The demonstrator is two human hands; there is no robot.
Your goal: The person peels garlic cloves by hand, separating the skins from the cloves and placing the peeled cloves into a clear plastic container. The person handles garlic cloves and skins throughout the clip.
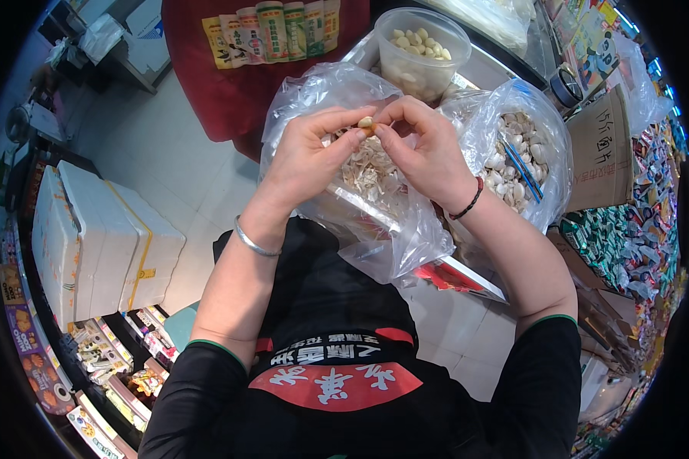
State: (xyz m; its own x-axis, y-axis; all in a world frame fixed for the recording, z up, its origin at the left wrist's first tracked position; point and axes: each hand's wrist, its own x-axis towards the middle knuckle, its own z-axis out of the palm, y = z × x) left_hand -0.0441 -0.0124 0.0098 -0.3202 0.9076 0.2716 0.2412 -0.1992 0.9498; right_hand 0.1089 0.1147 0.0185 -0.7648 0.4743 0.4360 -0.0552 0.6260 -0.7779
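Between the thumb and fingers of my left hand (313,152) sits a pale garlic clove (365,121). The thumb and forefinger of my right hand (428,146) pinch a brownish piece at the clove's lower edge, perhaps skin. Both hands are held over a clear plastic bag (333,86) with a heap of dry garlic skins (373,169) in it. Beyond my right hand stands a clear plastic tub (383,49) of peeled cloves (418,45). To the right, another clear bag (557,143) holds unpeeled cloves (514,186), with a blue slender tool (521,166) lying on them.
A dark red cloth (206,103) with printed packages hangs at the top. White foam boxes (109,241) stand on the floor at left, above shelves of packaged goods (100,350). At right are a cardboard box (600,152) bearing writing and many small wrapped packets (603,244).
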